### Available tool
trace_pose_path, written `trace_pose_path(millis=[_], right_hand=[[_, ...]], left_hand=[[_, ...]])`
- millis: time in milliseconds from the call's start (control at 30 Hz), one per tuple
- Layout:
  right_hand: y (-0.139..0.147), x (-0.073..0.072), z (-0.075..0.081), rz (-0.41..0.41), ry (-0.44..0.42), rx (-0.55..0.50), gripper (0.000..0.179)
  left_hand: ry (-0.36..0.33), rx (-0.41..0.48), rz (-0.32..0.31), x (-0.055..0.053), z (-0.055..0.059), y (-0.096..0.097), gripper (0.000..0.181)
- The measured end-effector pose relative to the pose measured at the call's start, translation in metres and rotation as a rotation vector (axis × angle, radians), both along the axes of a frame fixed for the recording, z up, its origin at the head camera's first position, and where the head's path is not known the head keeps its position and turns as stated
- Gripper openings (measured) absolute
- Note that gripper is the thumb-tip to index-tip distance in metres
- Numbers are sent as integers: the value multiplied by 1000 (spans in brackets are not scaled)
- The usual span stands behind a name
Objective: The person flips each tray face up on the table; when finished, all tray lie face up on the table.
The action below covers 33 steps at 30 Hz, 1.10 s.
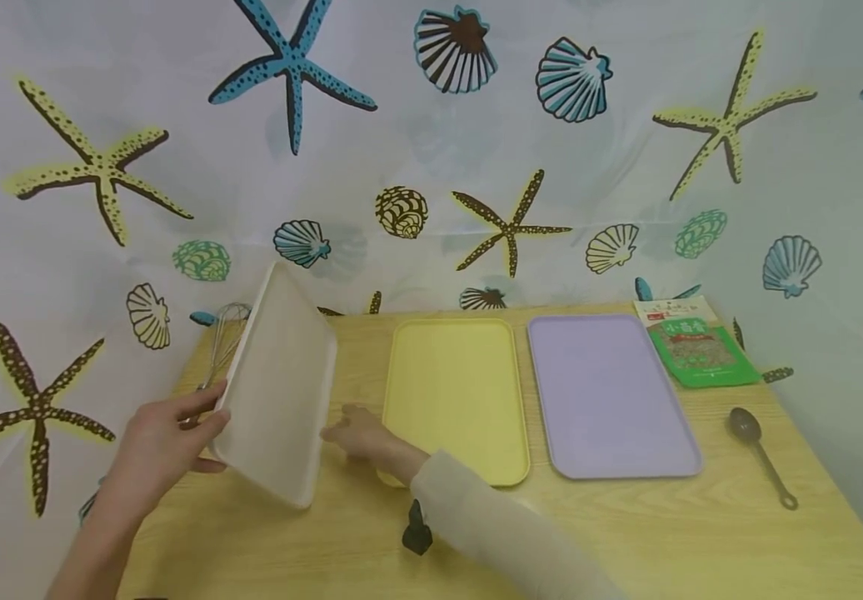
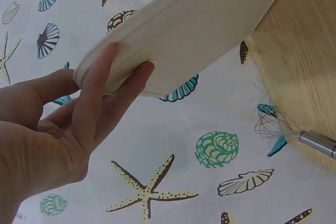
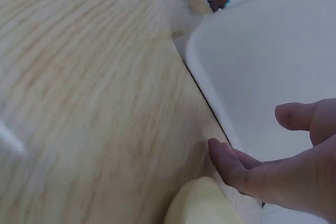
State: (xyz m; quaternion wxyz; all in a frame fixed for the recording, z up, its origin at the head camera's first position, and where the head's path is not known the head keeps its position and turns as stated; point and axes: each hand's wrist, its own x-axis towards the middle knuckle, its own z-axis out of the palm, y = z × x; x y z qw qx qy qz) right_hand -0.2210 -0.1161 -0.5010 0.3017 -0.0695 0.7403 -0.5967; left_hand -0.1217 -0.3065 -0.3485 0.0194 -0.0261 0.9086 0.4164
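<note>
A white tray is tilted up steeply on the left of the table, its right long edge low. My left hand grips its raised left edge, thumb on one face and fingers on the other, as the left wrist view shows at the tray's rim. My right hand is at the low edge, between the white tray and a yellow tray. In the right wrist view that hand has its thumb apart from the fingers and its fingertips right by the white tray's bottom edge.
A purple tray lies right of the yellow one. A green packet and a grey spoon are at the far right. A whisk lies behind the white tray. A small black object stands near the front.
</note>
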Motion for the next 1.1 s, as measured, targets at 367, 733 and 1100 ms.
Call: trace_pose_path(millis=[367,733,1100], right_hand=[[-8,4,-2,-51,58,-21,68],[2,-20,-12,23,-57,-110,46],[3,-16,-5,61,26,-59,28]], left_hand=[[-37,55,21,-3,2,-19,52],[-143,187,24,0,5,-44,60],[-181,248,36,1,6,-68,72]])
